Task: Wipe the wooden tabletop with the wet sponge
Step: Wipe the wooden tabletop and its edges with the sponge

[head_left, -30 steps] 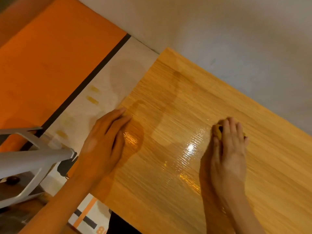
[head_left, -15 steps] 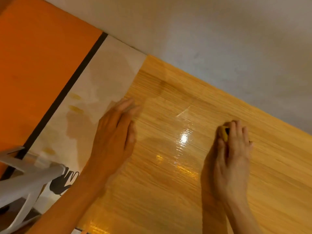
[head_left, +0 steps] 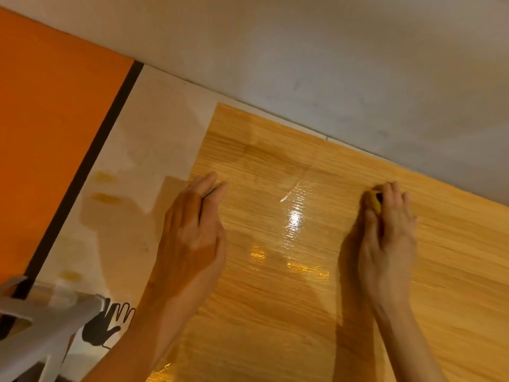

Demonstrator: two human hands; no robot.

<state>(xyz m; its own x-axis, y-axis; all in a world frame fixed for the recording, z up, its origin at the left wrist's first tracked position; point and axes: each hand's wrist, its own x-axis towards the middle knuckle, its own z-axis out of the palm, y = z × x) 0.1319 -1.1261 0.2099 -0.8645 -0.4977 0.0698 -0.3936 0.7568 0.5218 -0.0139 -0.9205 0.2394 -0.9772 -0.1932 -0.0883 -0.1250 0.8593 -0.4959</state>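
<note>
With the right hand [head_left: 387, 232] curled over the yellow sponge [head_left: 375, 202] near the wooden worktop's [head_left: 275, 312] far edge and the left hand [head_left: 192, 230] flat at its left edge, uneven pressure risks leaving streaks or pooled water on the glossy wet patch [head_left: 294, 224].

The right hand [head_left: 388, 238] presses a yellow sponge [head_left: 375, 203] onto the wooden tabletop [head_left: 289, 312] at right of centre, fingers curled over it; the left hand [head_left: 192, 232] lies flat at the tabletop's left edge, wet sheen [head_left: 294, 221] between them
</note>
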